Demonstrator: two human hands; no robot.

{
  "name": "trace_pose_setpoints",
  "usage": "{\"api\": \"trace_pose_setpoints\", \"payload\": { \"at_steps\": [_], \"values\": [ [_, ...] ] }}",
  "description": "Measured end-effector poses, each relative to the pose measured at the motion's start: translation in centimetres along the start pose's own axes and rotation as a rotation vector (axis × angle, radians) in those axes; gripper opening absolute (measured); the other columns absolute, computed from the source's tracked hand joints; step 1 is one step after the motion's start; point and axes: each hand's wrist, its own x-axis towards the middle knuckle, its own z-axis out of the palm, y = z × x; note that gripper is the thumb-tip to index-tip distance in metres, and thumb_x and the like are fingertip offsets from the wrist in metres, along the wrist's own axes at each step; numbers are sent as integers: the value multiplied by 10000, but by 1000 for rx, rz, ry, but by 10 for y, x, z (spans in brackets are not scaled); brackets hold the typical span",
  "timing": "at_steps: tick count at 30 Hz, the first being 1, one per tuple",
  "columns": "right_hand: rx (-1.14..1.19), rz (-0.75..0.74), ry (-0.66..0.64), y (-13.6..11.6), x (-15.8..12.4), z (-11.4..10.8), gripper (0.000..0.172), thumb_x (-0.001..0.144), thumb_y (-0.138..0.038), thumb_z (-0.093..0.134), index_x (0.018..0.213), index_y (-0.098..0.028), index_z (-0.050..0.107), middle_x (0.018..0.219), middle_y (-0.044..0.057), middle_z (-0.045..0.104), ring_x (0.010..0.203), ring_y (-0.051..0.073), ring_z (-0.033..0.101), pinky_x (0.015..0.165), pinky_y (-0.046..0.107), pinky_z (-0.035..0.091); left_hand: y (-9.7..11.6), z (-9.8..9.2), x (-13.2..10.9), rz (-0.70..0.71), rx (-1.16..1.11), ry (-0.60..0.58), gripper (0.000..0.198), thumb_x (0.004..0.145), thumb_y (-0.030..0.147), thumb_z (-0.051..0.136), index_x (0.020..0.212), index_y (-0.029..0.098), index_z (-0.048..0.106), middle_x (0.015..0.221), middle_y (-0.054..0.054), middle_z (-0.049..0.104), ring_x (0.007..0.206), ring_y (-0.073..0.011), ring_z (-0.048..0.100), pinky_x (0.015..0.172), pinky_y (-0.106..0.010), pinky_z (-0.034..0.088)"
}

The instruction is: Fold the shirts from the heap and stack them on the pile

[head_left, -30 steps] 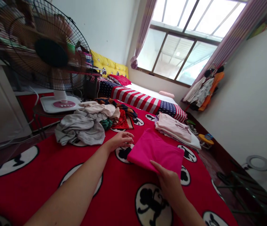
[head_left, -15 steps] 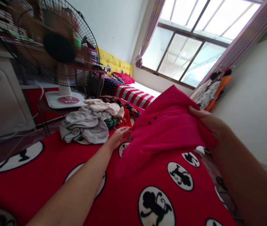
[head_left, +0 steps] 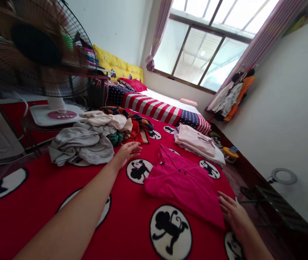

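A folded pink shirt (head_left: pixel 184 184) with a collar and small dark buttons lies on the red blanket (head_left: pixel 132 216) printed with cartoon circles. My right hand (head_left: pixel 234 213) rests open at the shirt's near right corner, fingers stretched toward the cloth. My left hand (head_left: pixel 127 151) lies open and flat on the blanket to the left of the shirt, close to a heap of unfolded clothes (head_left: pixel 89 139). It holds nothing.
A stack of folded pale clothes (head_left: pixel 197 142) sits beyond the pink shirt. A running fan (head_left: pixel 34 54) stands at the left on a small table. A striped bed (head_left: pixel 165 112) lies further back. A dark rack (head_left: pixel 278 209) stands on the floor at the right.
The pink shirt was lifted and flipped by my right hand, then laid down flat with its collar side up. My right hand has let go; my left hand slid slightly left.
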Motion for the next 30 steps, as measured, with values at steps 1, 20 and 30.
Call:
{"api": "trace_pose_setpoints", "payload": {
  "at_steps": [1,20,30],
  "values": [
    [13,41,26,10,-6,-7,547,544,-458,772,997,-173,659,737,85,708,618,228,682,515,308,534,-1,3,-1,6,97,-9,272,762,304,689,951,122,615,818,-76,702,720,-140,662,663,-241,525],
    [-246,-199,-97,18,-39,-4,492,613,-483,695,995,-173,707,972,105,709,993,266,649,823,311,530,-9,57,-79,122,1463,-365,523,649,319,696,1152,211,602,735,-18,639,743,-226,609,611,-260,381],
    [-147,-126,-29,2,-12,28,760,609,-494,724,1288,-185,581,1245,140,626,1206,321,541,938,417,487,-19,57,-26,248,1457,-64,373,750,346,611,1107,247,655,817,-49,712,805,-233,650,646,-274,405]
  ]
}}
